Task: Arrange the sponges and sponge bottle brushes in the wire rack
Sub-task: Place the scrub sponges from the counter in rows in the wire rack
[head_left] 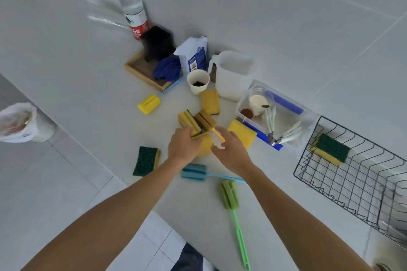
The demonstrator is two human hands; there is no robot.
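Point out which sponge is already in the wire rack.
The green-topped yellow sponge lying in the far corner of the wire rack. Every other sponge is out on the counter.

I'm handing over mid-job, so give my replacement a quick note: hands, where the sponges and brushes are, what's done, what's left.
Left hand grips a cluster of yellow slotted sponges on the counter. Right hand holds a white-handled brush with an orange stem beside it.

Done: one green-topped yellow sponge sits in the black wire rack.

Left on the counter: green scouring sponge, yellow sponge block, two flat yellow sponges, blue sponge bottle brush, green sponge bottle brush.
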